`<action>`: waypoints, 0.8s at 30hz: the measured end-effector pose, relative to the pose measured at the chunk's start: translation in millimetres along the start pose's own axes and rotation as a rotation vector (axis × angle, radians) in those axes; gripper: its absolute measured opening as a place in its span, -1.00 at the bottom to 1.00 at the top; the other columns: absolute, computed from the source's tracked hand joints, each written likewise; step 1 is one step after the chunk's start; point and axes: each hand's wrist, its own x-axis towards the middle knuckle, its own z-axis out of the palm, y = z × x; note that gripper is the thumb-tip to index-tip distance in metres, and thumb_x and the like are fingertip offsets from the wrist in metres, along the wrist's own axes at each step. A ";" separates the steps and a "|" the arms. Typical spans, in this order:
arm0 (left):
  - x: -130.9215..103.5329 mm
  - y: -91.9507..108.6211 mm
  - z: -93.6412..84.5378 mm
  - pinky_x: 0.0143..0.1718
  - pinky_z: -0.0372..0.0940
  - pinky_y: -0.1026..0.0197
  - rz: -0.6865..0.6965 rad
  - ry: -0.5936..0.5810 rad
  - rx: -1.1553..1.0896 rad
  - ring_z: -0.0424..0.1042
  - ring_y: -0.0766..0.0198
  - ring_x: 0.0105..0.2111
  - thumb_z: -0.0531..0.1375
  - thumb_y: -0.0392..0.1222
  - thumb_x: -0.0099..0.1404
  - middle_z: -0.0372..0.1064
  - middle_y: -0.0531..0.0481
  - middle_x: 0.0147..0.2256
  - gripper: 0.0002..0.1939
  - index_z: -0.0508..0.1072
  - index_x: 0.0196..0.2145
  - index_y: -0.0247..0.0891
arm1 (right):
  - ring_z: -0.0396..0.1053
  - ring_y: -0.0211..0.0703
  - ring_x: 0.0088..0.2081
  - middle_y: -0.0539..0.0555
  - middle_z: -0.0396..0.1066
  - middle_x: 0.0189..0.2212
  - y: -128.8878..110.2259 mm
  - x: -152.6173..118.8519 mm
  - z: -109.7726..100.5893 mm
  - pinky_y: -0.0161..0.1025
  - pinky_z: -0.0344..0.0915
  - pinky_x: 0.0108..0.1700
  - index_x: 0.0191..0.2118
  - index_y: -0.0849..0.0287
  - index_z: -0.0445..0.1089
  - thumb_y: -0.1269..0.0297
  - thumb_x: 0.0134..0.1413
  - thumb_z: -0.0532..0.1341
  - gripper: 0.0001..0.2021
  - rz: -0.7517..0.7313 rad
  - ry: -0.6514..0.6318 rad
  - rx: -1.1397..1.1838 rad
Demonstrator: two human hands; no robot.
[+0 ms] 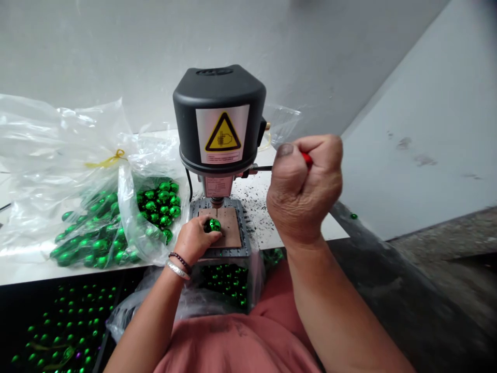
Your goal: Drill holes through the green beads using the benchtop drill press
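Note:
A shiny green ball [215, 225] is pinched between the thumb and fingers of my left hand [194, 237], on a brown board [231, 230] under the bit of a black drill press [219, 93]. The bit meets or nearly meets the top of the ball; I cannot tell which. My right hand [305, 189], raised to the right of the machine, is wrapped round the red-tipped lever [306, 159]. A yellow warning label faces me on the machine's head. Dark bracelets and a silver one circle my left wrist.
Clear plastic bags [132, 223] with many green balls lie left of the machine on the white table [332, 233]. Dark shavings are scattered right of the base. Below the table edge, more green balls [225, 282] show, some in plastic. One small green ball [353, 216] lies far right.

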 end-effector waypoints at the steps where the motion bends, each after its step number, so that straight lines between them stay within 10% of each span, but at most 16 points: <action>1: -4.0 -0.5 -2.0 -0.31 0.23 0.24 0.013 -0.038 -0.031 0.41 0.21 -0.34 0.22 -0.09 0.03 0.49 -0.01 -0.34 -0.65 0.50 -0.19 -0.20 | 0.07 -0.51 -0.57 -0.12 0.11 -0.59 0.0 -0.4 -0.1 -0.43 0.10 -0.49 -0.48 0.17 0.10 0.34 0.07 0.07 -0.85 0.001 -0.003 0.003; 6: -18.7 -3.8 -9.4 -0.23 0.25 0.24 0.101 -0.239 -0.213 0.42 0.16 -0.24 0.31 -0.06 -0.07 0.49 -0.05 -0.24 -0.55 0.50 -0.18 -0.24 | 0.07 -0.52 -0.57 -0.12 0.05 -0.59 1.9 -4.0 -1.8 -0.43 0.09 -0.48 -0.46 0.17 0.10 0.32 0.09 0.05 -0.86 0.013 -0.020 0.043; 11: -14.7 -10.1 -7.3 -0.29 0.28 0.21 -0.075 -0.116 -0.561 0.39 0.24 -0.35 0.18 0.12 0.07 0.43 -0.06 -0.33 -0.56 0.42 -0.25 -0.31 | 0.09 -0.50 -0.54 -0.09 0.04 -0.56 3.5 -4.7 -2.2 -0.42 0.11 -0.48 -0.43 0.16 0.12 0.27 0.12 0.03 -0.86 0.024 -0.044 0.077; 16: -10.7 -14.6 -5.2 -0.24 0.30 0.22 -0.235 -0.110 -1.062 0.38 0.37 -0.42 0.23 -0.22 -0.05 0.34 0.09 -0.43 -0.63 0.32 -0.22 -0.25 | 0.08 -0.52 -0.56 -0.10 0.06 -0.57 3.8 -6.5 -1.4 -0.44 0.12 -0.49 -0.44 0.17 0.12 0.28 0.11 0.04 -0.86 0.006 -0.015 0.070; 24: -9.3 -14.5 -4.4 -0.23 0.27 0.19 -0.057 -0.039 -0.489 0.40 0.22 -0.29 0.23 -0.07 0.02 0.43 -0.03 -0.28 -0.53 0.39 -0.10 -0.28 | 0.11 -0.52 -0.55 -0.11 0.09 -0.56 4.9 -10.0 -2.5 -0.45 0.14 -0.48 -0.43 0.16 0.13 0.30 0.09 0.06 -0.88 0.002 -0.004 0.061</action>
